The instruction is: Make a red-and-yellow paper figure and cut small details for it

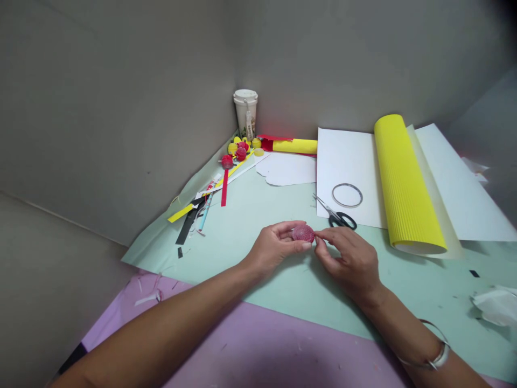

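Note:
My left hand (278, 241) is closed around the side of a small round dark-pink piece (302, 233) with a speckled surface, held just above the green sheet. The thumb lies along its near edge and the fingers are behind it. At its right edge, my right hand (349, 256) has thumb and forefinger pinched together; whatever is between the tips is too small to make out. Right behind the right hand lie black-handled scissors (341, 220), blades pointing away to the left. Past them a thin grey ring (347, 195) rests on white paper (351, 156).
A yellow corrugated roll (407, 183) lies at the right, crumpled tissue (496, 306) nearer. Back left stands a lidded cup (245, 110) behind several small red and yellow round pieces (241, 153). Paper strips (189, 222) are scattered on the left of the green sheet (250, 205). Walls enclose the back.

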Demonstrator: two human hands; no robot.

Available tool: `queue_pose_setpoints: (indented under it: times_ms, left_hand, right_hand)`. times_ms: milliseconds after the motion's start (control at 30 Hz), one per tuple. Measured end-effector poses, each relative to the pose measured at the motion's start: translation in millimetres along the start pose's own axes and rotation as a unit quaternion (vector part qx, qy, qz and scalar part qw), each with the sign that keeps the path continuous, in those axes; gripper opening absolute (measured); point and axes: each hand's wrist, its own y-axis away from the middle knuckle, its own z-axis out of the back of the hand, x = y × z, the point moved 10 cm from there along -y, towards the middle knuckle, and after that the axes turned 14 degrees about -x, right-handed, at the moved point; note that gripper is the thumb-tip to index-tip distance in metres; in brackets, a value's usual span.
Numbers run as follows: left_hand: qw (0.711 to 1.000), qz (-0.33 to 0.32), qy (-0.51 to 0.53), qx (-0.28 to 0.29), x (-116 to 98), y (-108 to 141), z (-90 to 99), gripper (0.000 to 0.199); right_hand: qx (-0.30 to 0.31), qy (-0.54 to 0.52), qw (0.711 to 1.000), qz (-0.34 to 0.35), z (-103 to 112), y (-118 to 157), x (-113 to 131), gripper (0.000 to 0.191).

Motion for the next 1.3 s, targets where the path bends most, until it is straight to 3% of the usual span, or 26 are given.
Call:
queue_pose_setpoints:
  times_ms: [367,833,1300]
  left_hand:
    - [1.000,0.003,0.002,-0.014,-1,4,-1.5,0.055]
    - [1.000,0.004,-0.001,-0.023,-1,6,-1.6,0.054]
    - [1.000,-0.011,0.010,-0.025,-8,5,-0.3,0.057]
  right_hand:
    - [0.006,0.001,0.999,-0.036,-1,-2,-3,0.014]
    - [0.004,0.020,0.999,-0.030,-2,-2,-1,0.013]
    - [0.002,-0.048,0.999,-0.015,2,-1,10,0.031]
